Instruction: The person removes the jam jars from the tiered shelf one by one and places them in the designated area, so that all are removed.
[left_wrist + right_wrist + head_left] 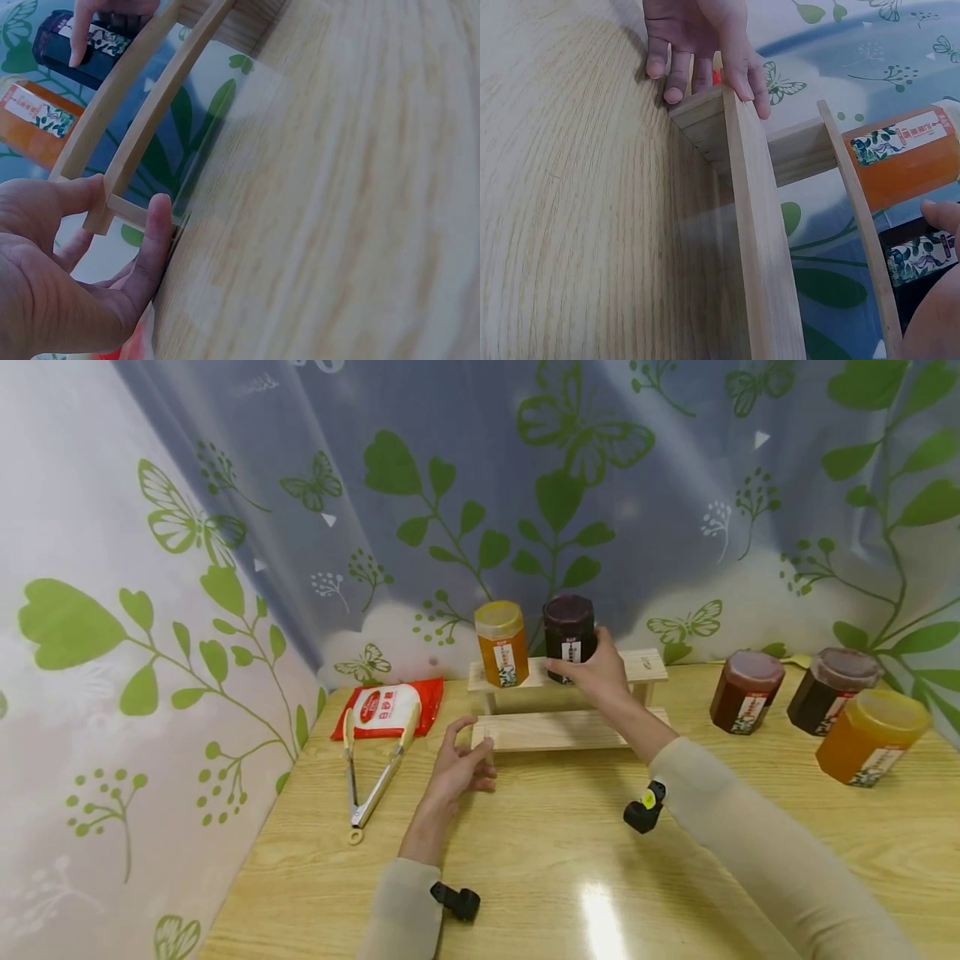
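A two-tier wooden rack [555, 732] stands at the back of the table. My left hand [459, 770] holds the left end of its lower board, thumb and fingers around the board's end. On the upper board, my right hand [596, 672] grips a dark jar [567, 618] around its side. The jar stands upright, its white label facing front and partly covered by the fingers. Just left of it an orange jar [501, 643] sits on the same board, also seen in the right wrist view as an orange jar [907, 169] beside the dark jar [919, 251].
At the right stand a red jar [747, 692], another dark jar [832, 692] and a second orange jar [870, 739]. Left of the rack lie metal tongs [375, 785] and a red and white packet [388, 710]. A patterned curtain [450, 485] hangs behind the table.
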`<state>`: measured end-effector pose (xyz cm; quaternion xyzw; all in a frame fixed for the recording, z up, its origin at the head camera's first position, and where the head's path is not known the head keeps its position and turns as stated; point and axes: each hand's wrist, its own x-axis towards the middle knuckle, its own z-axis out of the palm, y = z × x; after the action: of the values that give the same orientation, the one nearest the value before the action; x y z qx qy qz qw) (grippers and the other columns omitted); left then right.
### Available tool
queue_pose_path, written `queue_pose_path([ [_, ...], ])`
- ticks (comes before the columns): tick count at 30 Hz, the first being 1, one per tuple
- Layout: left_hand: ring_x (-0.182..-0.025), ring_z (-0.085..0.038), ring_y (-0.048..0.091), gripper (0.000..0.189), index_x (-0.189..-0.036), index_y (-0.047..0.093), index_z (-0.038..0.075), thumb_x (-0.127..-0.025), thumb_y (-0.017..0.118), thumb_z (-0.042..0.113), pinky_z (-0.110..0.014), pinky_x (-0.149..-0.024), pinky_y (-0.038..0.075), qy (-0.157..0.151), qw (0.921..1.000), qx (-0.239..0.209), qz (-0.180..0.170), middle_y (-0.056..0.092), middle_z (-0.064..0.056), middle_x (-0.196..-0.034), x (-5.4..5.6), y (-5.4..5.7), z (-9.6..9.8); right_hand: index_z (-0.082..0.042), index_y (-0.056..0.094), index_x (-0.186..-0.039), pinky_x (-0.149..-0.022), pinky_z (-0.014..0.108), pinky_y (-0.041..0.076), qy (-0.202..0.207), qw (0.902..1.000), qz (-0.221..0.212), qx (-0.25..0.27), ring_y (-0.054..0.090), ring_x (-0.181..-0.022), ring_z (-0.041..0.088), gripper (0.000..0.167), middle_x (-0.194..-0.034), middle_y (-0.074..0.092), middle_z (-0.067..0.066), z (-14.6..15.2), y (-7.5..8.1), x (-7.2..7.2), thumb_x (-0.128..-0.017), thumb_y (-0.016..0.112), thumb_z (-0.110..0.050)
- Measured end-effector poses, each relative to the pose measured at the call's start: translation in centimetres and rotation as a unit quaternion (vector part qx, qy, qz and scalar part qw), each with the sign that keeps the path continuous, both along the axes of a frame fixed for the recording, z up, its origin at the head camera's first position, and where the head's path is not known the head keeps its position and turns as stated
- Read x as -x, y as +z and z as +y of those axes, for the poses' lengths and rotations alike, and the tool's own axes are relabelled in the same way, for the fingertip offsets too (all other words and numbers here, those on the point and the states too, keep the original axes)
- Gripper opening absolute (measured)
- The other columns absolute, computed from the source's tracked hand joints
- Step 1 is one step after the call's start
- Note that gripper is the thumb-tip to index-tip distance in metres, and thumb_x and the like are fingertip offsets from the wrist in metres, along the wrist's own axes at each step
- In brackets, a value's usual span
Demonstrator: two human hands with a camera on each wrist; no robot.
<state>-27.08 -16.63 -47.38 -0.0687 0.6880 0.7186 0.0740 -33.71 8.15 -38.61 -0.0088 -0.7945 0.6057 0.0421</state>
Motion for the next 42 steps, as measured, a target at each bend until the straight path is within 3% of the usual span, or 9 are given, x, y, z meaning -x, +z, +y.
queue_pose_path([
  [8, -0.070, -0.021, 0.069, 0.054, -0.149, 0.045, 0.029, -0.102, 0.070, 0.021, -0.032, -0.057, 0.064, -0.002, 1.0000, -0.004, -0.001, 0.055, -0.015, -0.104, -0.1, -0.1, 0.1, -0.010, 0.034, -0.154, -0.104, 0.060, 0.049, 0.000, 0.9987, 0.001, -0.051, 0.054, -0.127, 0.040, 0.086, -0.141, 0.053, 0.019, 1.0, -0.4, -0.6, -0.088, 0.084, -0.035],
  [23, -0.070, -0.018, 0.068, 0.055, -0.151, 0.044, 0.026, -0.103, 0.069, 0.022, -0.029, -0.054, 0.062, -0.003, 1.0000, -0.002, 0.002, 0.055, -0.014, -0.102, 0.2, 0.0, 0.0, -0.014, 0.029, -0.161, -0.109, 0.061, 0.047, 0.047, 0.9984, 0.008, -0.030, 0.048, -0.135, 0.041, 0.093, -0.150, 0.047, 0.020, 3.6, -0.1, -3.1, -0.089, 0.084, -0.035],
  [30, -0.070, -0.020, 0.068, 0.053, -0.150, 0.045, 0.028, -0.103, 0.069, 0.021, -0.030, -0.055, 0.063, 0.001, 1.0000, 0.000, -0.002, 0.055, -0.015, -0.103, -0.1, 0.0, 0.1, -0.012, 0.039, -0.155, -0.109, 0.060, 0.047, 0.041, 0.9983, 0.007, -0.040, 0.051, -0.133, 0.039, 0.088, -0.146, 0.052, 0.018, 4.8, -0.3, -4.1, -0.087, 0.086, -0.040],
  [42, -0.070, -0.020, 0.068, 0.054, -0.150, 0.045, 0.027, -0.103, 0.070, 0.021, -0.031, -0.055, 0.063, 0.003, 1.0000, 0.003, 0.004, 0.054, -0.016, -0.104, 0.1, -0.2, 0.1, -0.012, 0.030, -0.163, -0.110, 0.064, 0.045, 0.028, 0.9989, -0.002, -0.037, 0.044, -0.140, 0.044, 0.096, -0.154, 0.045, 0.023, 7.4, 0.3, -6.3, -0.088, 0.086, -0.035],
])
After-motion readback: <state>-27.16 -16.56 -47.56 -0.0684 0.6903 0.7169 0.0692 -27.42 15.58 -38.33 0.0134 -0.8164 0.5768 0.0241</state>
